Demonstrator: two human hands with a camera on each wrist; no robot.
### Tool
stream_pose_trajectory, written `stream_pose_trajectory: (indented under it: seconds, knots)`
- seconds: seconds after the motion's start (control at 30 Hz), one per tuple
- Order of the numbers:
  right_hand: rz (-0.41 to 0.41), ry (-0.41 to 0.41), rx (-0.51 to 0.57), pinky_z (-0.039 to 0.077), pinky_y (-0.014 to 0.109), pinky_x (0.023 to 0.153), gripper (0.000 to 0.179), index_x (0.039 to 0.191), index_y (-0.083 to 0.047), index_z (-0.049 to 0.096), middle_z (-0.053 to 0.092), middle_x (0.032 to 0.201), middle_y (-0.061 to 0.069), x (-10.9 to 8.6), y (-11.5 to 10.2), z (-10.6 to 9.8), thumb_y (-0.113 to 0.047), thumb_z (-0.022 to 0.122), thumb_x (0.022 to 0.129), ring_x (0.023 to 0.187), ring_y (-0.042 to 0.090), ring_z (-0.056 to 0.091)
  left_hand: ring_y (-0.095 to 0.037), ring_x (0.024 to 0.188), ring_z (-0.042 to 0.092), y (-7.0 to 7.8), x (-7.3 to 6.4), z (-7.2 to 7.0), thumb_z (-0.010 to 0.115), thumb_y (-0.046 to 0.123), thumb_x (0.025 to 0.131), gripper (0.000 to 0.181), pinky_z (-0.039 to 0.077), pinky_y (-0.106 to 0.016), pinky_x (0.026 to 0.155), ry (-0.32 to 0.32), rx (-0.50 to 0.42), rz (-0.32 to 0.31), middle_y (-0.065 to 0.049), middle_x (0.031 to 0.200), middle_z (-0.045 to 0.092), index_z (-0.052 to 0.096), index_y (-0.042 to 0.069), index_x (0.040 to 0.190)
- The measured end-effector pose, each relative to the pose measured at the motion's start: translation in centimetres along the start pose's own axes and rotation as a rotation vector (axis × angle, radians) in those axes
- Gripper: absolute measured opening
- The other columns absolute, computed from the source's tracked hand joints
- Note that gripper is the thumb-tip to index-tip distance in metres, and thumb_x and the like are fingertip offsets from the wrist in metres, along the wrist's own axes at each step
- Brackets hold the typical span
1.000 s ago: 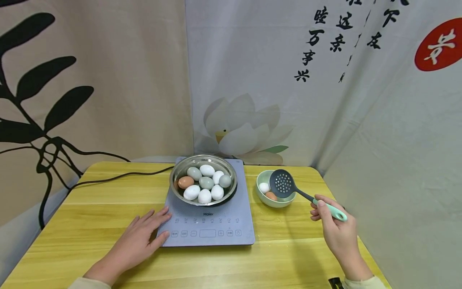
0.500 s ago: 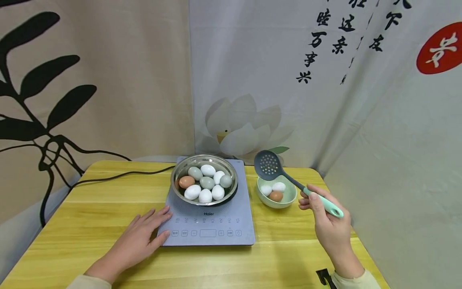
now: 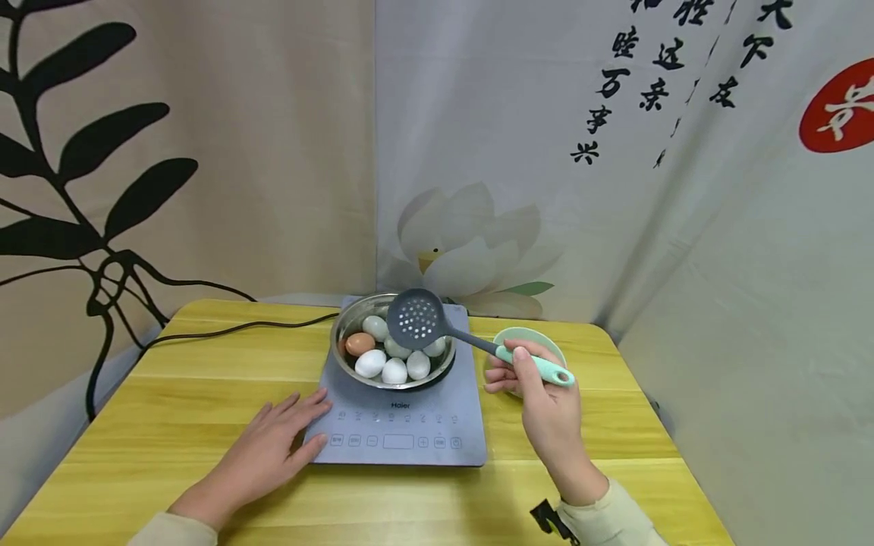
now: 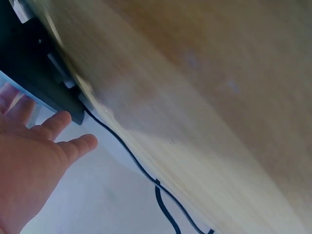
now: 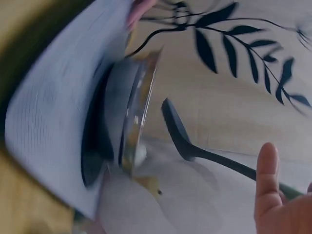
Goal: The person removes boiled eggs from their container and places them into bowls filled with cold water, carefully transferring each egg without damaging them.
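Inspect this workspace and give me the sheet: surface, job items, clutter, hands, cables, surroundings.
Surface: yellow wood-grain table.
Job items: steel bowl on the induction cooker, with eggs inside; skimmer held above it, no egg seen in the skimmer; green bowl to the right, contents hidden by a hand.
Clutter: nothing seen.
Left hand: fingertips at the cooker's left edge.
Right hand: grips the skimmer's mint handle.
Cables: black cord runs left from the cooker to beyond the table's edge.
Surroundings: tan cloth with plant print; pale cloth with lotus and black characters.
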State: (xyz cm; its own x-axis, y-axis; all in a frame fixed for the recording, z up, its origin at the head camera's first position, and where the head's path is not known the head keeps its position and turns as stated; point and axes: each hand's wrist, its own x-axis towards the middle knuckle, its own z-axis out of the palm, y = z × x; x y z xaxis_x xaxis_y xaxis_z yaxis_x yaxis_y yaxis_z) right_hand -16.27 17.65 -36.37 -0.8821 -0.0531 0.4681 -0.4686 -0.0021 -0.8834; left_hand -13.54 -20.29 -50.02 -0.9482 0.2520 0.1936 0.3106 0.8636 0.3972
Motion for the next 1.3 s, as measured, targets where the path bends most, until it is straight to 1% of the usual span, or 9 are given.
stream_pose_trajectory:
  seconds: [0.1,0.23,0.43,0.57,0.7,0.8,1.0,1.17,1.3]
  knots:
    - [0.202,0.093,0.177,0.069,0.038,0.076,0.034,0.120,0.005,0.061,0.082,0.099,0.014,-0.1,0.7,0.7,-0.028,0.051,0.115,0.084,0.021,0.080,-0.050,0.149,0.049,0.0,0.1,0.1,0.064,0.048,0.106,0.052,0.035,-0.081,0.115,-0.006,0.000,0.002,0.000,0.167,0.050,0.063,0.022,0.151]
    - [0.355,0.139,0.299,0.069,0.035,0.080,0.034,0.118,-0.003,0.057,0.083,0.101,0.012,-0.6,1.6,1.2,-0.037,0.051,0.114,0.086,0.020,0.080,-0.050,0.149,0.049,0.0,0.1,0.2,0.064,0.049,0.106,0.053,0.034,-0.081,0.115,-0.013,-0.002,-0.002,0.000,0.167,0.050,0.063,0.022,0.152]
    - [0.374,0.122,0.325,0.068,0.036,0.083,0.030,0.117,-0.003,0.058,0.083,0.101,0.013,-1.0,2.0,0.8,-0.032,0.050,0.115,0.088,0.021,0.081,-0.050,0.149,0.049,0.0,0.1,0.2,0.065,0.047,0.105,0.052,0.034,-0.081,0.116,-0.005,-0.002,0.000,-0.001,0.167,0.051,0.063,0.022,0.151]
    - [0.207,-0.004,0.194,0.068,0.039,0.083,0.026,0.126,0.005,0.062,0.083,0.103,0.009,-1.0,1.7,-0.3,-0.017,0.053,0.114,0.091,0.021,0.082,-0.050,0.148,0.050,0.0,0.1,0.2,0.065,0.047,0.105,0.052,0.034,-0.081,0.115,-0.001,-0.002,0.005,-0.001,0.166,0.051,0.063,0.021,0.151]
    - [-0.081,-0.158,-0.049,0.068,0.037,0.083,0.029,0.134,0.013,0.062,0.081,0.110,-0.001,-1.4,1.7,-1.4,0.006,0.053,0.108,0.094,0.014,0.081,-0.050,0.148,0.050,0.0,0.0,0.2,0.066,0.047,0.105,0.052,0.034,-0.081,0.116,-0.001,-0.002,0.004,-0.001,0.166,0.051,0.063,0.021,0.151]
    - [-0.311,-0.230,-0.153,0.067,0.032,0.083,0.035,0.133,0.017,0.062,0.078,0.112,0.008,-1.6,2.0,-1.7,0.021,0.054,0.099,0.098,0.010,0.078,-0.050,0.149,0.049,-0.1,0.1,0.2,0.066,0.046,0.105,0.052,0.034,-0.081,0.116,0.003,-0.003,0.002,0.000,0.167,0.051,0.063,0.021,0.151]
    - [-0.724,-0.220,-0.413,0.063,0.020,0.090,0.028,0.127,0.015,0.067,0.077,0.104,0.021,-1.6,2.8,-1.9,-0.003,0.062,0.107,0.097,0.019,0.077,-0.050,0.149,0.049,-0.2,0.1,0.2,0.066,0.048,0.105,0.053,0.034,-0.081,0.115,0.002,-0.002,0.003,0.000,0.167,0.051,0.063,0.022,0.151]
    - [-0.865,-0.174,-0.606,0.059,0.020,0.099,0.038,0.122,0.012,0.071,0.077,0.107,0.020,-1.8,3.0,-1.5,-0.021,0.055,0.113,0.094,0.028,0.075,-0.050,0.149,0.049,-0.1,0.0,0.1,0.065,0.048,0.105,0.053,0.034,-0.081,0.115,-0.005,-0.005,0.000,-0.001,0.167,0.051,0.063,0.022,0.151]
    - [-0.895,-0.208,-0.607,0.059,0.024,0.100,0.036,0.121,0.012,0.072,0.077,0.109,0.020,-2.4,2.5,-0.9,-0.019,0.055,0.112,0.094,0.028,0.075,-0.050,0.149,0.049,-0.1,0.0,0.1,0.066,0.047,0.105,0.053,0.034,-0.081,0.115,-0.001,-0.006,-0.002,-0.001,0.167,0.051,0.063,0.021,0.151]
